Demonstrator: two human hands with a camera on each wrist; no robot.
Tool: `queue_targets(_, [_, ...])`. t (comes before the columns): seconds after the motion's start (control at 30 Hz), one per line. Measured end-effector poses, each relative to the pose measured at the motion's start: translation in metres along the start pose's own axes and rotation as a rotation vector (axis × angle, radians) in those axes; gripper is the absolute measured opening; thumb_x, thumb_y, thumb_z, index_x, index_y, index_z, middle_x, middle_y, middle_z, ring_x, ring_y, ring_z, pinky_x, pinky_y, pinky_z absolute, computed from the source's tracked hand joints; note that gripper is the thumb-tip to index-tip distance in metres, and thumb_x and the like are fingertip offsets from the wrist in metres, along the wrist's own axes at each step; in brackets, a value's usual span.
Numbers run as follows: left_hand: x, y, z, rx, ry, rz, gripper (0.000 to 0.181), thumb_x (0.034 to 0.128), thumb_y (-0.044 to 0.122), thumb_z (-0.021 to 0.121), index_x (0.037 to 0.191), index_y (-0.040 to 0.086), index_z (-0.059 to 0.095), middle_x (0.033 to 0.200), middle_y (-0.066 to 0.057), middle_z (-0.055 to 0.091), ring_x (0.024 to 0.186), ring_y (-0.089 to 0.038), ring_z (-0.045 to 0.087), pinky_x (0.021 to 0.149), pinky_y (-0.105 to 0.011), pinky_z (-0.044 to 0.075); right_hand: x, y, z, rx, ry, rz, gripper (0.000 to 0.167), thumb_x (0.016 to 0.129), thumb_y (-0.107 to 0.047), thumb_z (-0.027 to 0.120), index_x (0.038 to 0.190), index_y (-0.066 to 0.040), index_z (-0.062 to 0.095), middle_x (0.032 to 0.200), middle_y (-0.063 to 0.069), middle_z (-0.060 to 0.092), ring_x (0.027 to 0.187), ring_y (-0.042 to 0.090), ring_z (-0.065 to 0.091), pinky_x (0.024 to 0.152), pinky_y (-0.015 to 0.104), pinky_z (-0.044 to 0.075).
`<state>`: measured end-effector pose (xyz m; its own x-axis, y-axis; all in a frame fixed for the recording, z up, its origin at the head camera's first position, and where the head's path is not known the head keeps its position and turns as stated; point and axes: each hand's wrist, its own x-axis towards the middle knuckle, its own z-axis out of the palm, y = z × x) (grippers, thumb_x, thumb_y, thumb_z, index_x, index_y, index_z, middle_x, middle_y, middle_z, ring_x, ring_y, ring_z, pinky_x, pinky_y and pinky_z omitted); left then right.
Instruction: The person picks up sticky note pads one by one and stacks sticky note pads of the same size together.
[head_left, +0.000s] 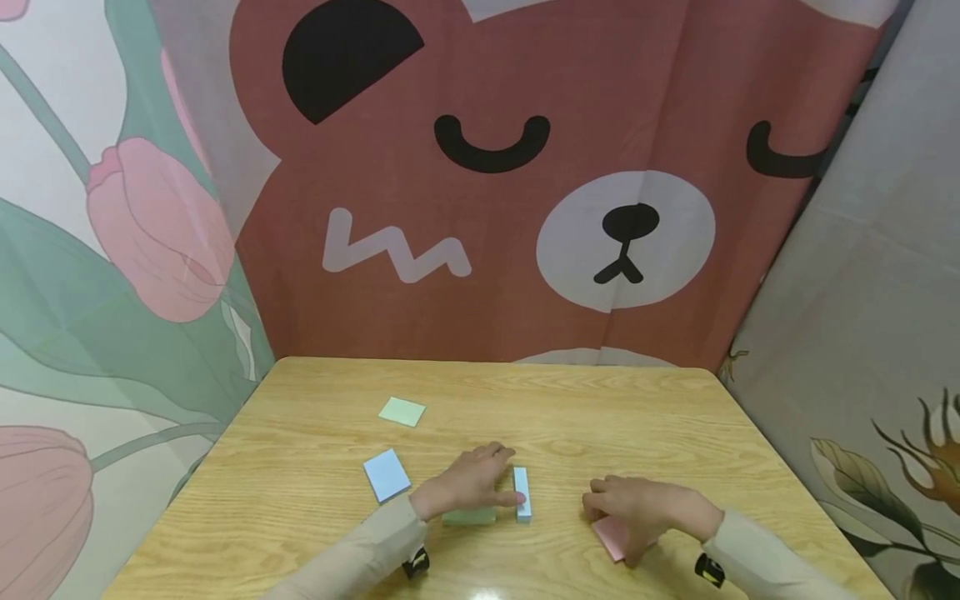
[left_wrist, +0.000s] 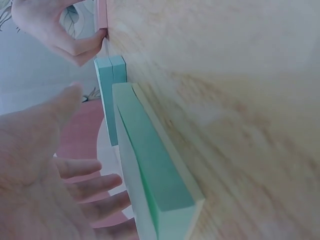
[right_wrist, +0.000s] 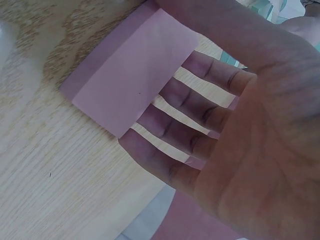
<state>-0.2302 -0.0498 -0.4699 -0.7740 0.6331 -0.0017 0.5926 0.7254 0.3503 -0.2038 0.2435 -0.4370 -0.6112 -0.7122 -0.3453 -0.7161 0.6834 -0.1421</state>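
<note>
In the head view my right hand (head_left: 637,508) grips a pink sticky note pad (head_left: 611,537) on the table. Its fingertips lie along one edge of the pad (right_wrist: 132,75) in the right wrist view, with the thumb at the top. My left hand (head_left: 468,482), fingers extended, hovers over a green pad (head_left: 468,517) and a narrow light-blue block (head_left: 522,483). In the left wrist view a gap shows between the thumb and this blue block (left_wrist: 107,95); the thick green pad (left_wrist: 155,155) hides some fingertips. Whether those touch it, I cannot tell.
A blue square sticky note pad (head_left: 387,475) lies left of my left hand. Farther back is a pale green note (head_left: 402,412). The wooden table (head_left: 562,408) ends at a curtain (head_left: 510,317) printed with a bear.
</note>
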Motion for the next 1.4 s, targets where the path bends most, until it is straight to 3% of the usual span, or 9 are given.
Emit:
queue_targets(0.27, [-0.001, -0.003, -0.004, 0.015, 0.041, -0.003, 0.073, 0.0954, 0.053, 0.059, 0.145, 0.002, 0.045, 0.140, -0.015, 0.051, 0.124, -0.032, 0.053, 0.100, -0.052, 0.044, 0.001, -0.002, -0.001, 0.005, -0.027, 0.019, 0.062, 0.057, -0.024, 0.097, 0.103, -0.030, 0.055, 0.098, -0.017, 0.046, 0.091, 0.002, 0.045, 0.078, 0.026, 0.047])
queue_targets(0.47, [-0.003, -0.006, -0.007, 0.004, 0.072, -0.001, 0.069, 0.0974, 0.050, 0.057, 0.145, 0.001, 0.046, 0.139, -0.014, 0.052, 0.123, -0.032, 0.053, 0.099, -0.054, 0.044, 0.001, -0.002, 0.000, -0.008, -0.017, 0.014, 0.062, 0.058, -0.023, 0.096, 0.103, -0.030, 0.054, 0.096, -0.017, 0.044, 0.088, 0.002, 0.044, 0.074, 0.026, 0.046])
queue_targets(0.77, [-0.003, -0.015, -0.007, -0.014, 0.151, 0.020, 0.064, 0.0982, 0.045, 0.059, 0.140, -0.003, 0.050, 0.132, -0.016, 0.057, 0.116, -0.031, 0.058, 0.095, -0.051, 0.047, 0.002, -0.003, 0.001, 0.018, -0.030, 0.076, 0.059, 0.061, -0.020, 0.092, 0.104, -0.028, 0.053, 0.101, -0.013, 0.048, 0.089, 0.004, 0.046, 0.075, 0.029, 0.048])
queue_targets(1.2, [-0.009, -0.024, -0.014, -0.012, 0.219, 0.006, 0.055, 0.0979, 0.037, 0.062, 0.133, -0.005, 0.055, 0.127, -0.018, 0.060, 0.114, -0.035, 0.059, 0.095, -0.052, 0.047, 0.005, -0.002, 0.002, 0.017, 0.010, 0.093, 0.051, 0.065, -0.019, 0.083, 0.104, -0.022, 0.050, 0.105, -0.007, 0.048, 0.083, 0.007, 0.045, 0.069, 0.027, 0.046])
queue_targets(1.4, [-0.011, -0.030, -0.015, -0.021, 0.240, -0.007, 0.051, 0.0990, 0.034, 0.061, 0.131, -0.005, 0.057, 0.126, -0.018, 0.061, 0.114, -0.034, 0.059, 0.095, -0.052, 0.047, 0.007, -0.004, 0.001, 0.007, 0.031, 0.084, 0.050, 0.065, -0.021, 0.083, 0.103, -0.020, 0.050, 0.098, -0.008, 0.046, 0.080, 0.006, 0.044, 0.068, 0.027, 0.046])
